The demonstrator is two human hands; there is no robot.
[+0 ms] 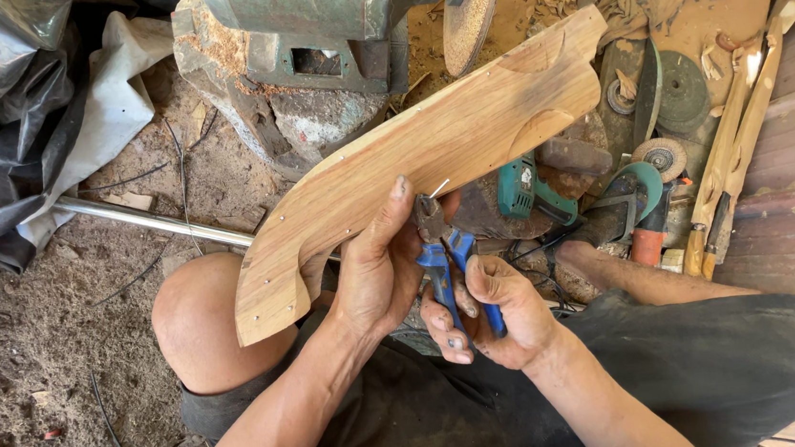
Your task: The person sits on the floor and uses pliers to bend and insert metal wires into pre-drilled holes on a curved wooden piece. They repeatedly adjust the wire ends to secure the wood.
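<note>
Pale, reddish-grained wood fills the middle of my view: a long curved wooden board (430,153) with scalloped cut-outs at its far end and small nail heads dotted along its near end. I take this board as my landmark. Its near end rests against my bare knee (200,317), and it slants up and away to the right.

My left hand (377,264) is closed on the board's lower edge about midway along, thumb pressed flat on the face, fingers wrapped behind where I cannot see them. Just below that edge, beside my thumb, my right hand (492,316) is clenched around the blue handles of a pair of pliers (444,258). The pliers' metal head points up at the board's edge, and a thin bright nail (439,188) sticks out just above the head; whether the head actually grips it I cannot tell.

Beyond the board's upper edge stands a green bench grinder (322,19) with its grinding wheel (470,16) close to the board's far end. Under the board's far end, to the right, lie a teal power tool (529,193), loose abrasive discs (683,88) and wooden-handled tools (736,146). Left of the board a metal pipe (148,218) lies on the sawdust-covered ground.
</note>
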